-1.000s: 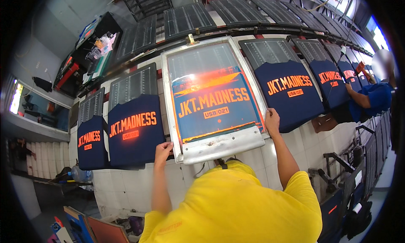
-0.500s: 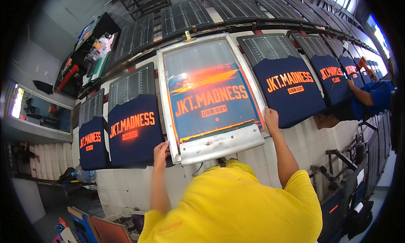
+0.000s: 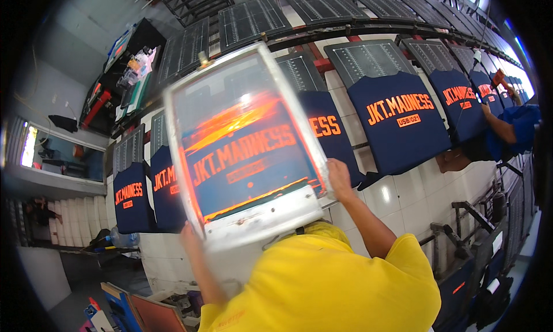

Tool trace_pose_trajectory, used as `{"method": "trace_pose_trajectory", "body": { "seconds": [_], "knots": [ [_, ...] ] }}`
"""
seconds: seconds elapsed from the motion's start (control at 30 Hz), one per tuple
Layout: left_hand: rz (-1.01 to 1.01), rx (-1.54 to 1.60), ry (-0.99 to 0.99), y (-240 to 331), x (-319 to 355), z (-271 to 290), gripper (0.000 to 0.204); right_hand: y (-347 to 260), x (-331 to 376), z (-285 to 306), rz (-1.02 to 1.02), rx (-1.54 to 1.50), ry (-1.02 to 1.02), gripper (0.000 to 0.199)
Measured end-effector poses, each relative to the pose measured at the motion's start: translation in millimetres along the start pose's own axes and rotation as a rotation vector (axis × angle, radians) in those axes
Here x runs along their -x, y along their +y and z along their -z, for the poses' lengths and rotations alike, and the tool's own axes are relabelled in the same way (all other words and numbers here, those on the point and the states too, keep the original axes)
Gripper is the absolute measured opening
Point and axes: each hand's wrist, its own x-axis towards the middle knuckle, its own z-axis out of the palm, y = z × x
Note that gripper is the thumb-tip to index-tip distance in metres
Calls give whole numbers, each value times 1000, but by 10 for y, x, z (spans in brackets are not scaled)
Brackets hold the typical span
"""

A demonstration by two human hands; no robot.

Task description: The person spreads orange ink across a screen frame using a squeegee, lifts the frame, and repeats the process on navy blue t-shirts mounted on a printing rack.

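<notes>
A metal-rimmed screen printing frame [image 3: 262, 219] is tilted in the air between my hands. Orange ink streaks its translucent mesh [image 3: 239, 133], which bears reversed-out lettering shapes. My right hand [image 3: 339, 179] grips the frame's lower right side. At the lower left corner, my left hand [image 3: 191, 233] holds the other side; it is blurred and its fingers are partly hidden. To the right of the frame, partly covered by it, a navy shirt [image 3: 340, 153] with orange print lies on a board. Another navy shirt [image 3: 164, 193] is mostly hidden behind the frame's left side.
More printed navy shirts lie along the row, including one [image 3: 397, 144] to the right and one [image 3: 129, 208] at far left. Black boards [image 3: 253, 21] line the back. At right, a person in blue [image 3: 512, 130] holds an orange heat gun [image 3: 504, 81]. Bottles and cups [image 3: 135, 67] stand back left.
Both my hands have carried the screen frame left and tilted it, uncovering part of the printed shirt on the right and covering much of the shirt to its left.
</notes>
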Motion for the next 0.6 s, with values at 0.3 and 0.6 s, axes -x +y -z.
{"method": "trace_pose_trajectory", "body": {
  "seconds": [0.3, 0.6],
  "knots": [
    [224, 261, 242, 33, 561, 916, 32, -343, 347, -875, -41, 60, -257, 36],
    [283, 253, 259, -552, 470, 1379, 30, -526, 588, -1349, 61, 96, -284, 33]
  ]
}}
